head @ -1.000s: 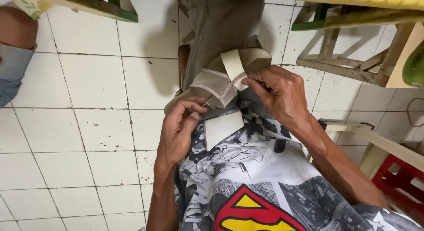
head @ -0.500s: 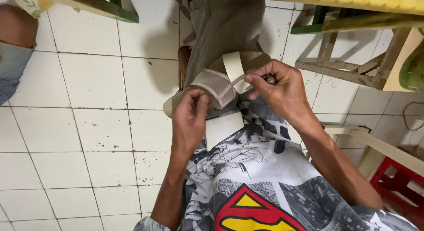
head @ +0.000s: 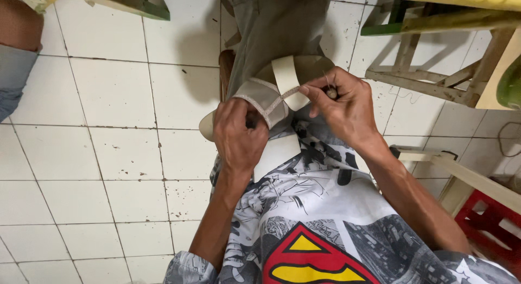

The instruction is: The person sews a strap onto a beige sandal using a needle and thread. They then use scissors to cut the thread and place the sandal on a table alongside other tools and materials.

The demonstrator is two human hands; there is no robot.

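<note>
Sandal (head: 271,91) sits on our lap, pale beige, its sole running from the lower left near our left wrist up to the right, toward the grey trouser leg (head: 282,29) above it. Our left hand (head: 239,137) covers the near end of the sole from above; the fingers are curled and pressed together around the edge and around the wide mesh strap (head: 264,99), so this hand is closed on the sandal and keeps it steady. Our right hand (head: 339,107) is at the far right side, just beside the place where the white strap (head: 286,78) crosses the mesh one. Its thumb and first finger are pinched together on a small dark tool (head: 330,92), maybe a needle handle, and a thin thread (head: 327,79) seems to rise from it; we cannot tell more, it is too small. The crossing of the straps lies to the left of these pinching fingers, very near, and the right hand is the nearer one to it. A loose white piece (head: 277,154) lies under the left hand on our printed shirt (head: 304,224). Around us are white floor tiles (head: 108,154), wooden frames (head: 423,72) at the right, and a red crate (head: 488,230) in the lower corner.
</note>
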